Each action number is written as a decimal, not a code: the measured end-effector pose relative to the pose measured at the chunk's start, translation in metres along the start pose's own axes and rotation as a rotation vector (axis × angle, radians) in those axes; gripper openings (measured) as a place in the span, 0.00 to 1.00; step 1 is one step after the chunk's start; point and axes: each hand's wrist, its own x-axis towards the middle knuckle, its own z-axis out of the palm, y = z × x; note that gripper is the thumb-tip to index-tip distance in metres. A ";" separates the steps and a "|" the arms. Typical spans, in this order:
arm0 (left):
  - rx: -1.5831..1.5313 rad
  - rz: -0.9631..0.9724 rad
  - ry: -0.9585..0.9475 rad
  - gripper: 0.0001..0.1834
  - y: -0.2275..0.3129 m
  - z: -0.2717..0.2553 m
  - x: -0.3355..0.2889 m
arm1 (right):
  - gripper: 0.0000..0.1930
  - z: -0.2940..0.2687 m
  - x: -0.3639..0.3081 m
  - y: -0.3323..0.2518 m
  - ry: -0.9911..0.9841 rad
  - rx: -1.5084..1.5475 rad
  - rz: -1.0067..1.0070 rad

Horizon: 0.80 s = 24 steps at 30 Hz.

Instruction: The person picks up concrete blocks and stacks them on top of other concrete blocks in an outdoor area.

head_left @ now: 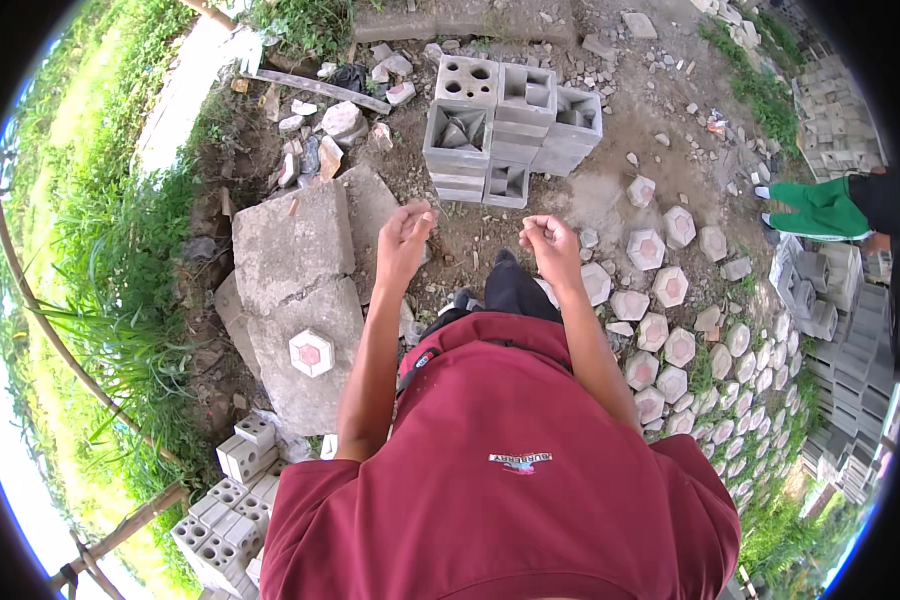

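Grey concrete blocks stacked on dirt ahead of both hands, apart from them. Left hand raised, fingers curled loosely together, holding nothing visible. Right hand likewise curled into loose fist. Hexagonal pavers spread right; cracked slab left.
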 end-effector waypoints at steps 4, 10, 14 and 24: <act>-0.023 -0.065 0.023 0.15 -0.017 0.004 0.037 | 0.11 0.005 0.050 0.003 -0.021 -0.027 0.074; 0.049 -0.115 0.060 0.15 -0.047 -0.001 0.122 | 0.10 0.019 0.170 0.023 -0.164 -0.075 0.076; 0.142 -0.107 0.014 0.17 -0.042 0.014 0.202 | 0.13 0.030 0.255 0.024 -0.202 -0.136 0.081; 0.639 -0.142 0.089 0.24 -0.181 0.015 0.349 | 0.36 0.048 0.383 0.114 -0.190 -0.785 0.106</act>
